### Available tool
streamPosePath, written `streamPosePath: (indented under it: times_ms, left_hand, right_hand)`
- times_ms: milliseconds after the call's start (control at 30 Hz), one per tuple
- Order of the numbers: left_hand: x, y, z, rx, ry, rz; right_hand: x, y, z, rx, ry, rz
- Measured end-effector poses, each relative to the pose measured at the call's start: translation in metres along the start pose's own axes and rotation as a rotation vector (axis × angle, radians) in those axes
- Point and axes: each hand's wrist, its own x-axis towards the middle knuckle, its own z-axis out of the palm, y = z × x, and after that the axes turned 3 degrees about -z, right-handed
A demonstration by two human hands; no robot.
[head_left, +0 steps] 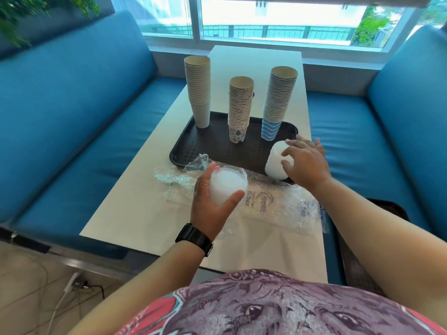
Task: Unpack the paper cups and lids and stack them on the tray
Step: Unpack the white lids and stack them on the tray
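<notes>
A person's left hand clasps a lid stack while right fingers rest spread on another stack at the tray edge, where a nudge could topple it.

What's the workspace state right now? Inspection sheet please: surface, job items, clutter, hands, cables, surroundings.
Surface: white table carrying a dark tray.
Job's things: three upright cup stacks on the tray, plain, tree-print, blue-wave; a white lid stack on the tray's near right corner; more white lids partly in their wrapper.
Clutter: clear plastic wrappers on the table by the tray's near edge.
Grippers: left hand grips the wrapped lids; right hand rests on the tray's lid stack.
Cables: power adapter with cords on the floor, lower left.
Surroundings: blue benches either side, window beyond.
</notes>
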Motion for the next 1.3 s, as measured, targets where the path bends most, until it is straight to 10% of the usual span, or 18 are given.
streamPosePath:
  times_ms: [367,900,1300]
  left_hand:
    - [-0.007,0.008,-0.004,-0.057,-0.016,0.054]
    - [-0.013,0.015,-0.011,-0.036,-0.072,0.140]
    - [-0.009,0.009,-0.011,0.032,-0.064,0.081]
  right_hand:
    - [-0.014,-0.092,-0.059,0.762,-0.145,0.023]
    - [-0.012,-0.106,-0.066,0.846,-0.496,0.095]
    - [-0.012,-0.101,-0.067,1.032,-0.428,0.147]
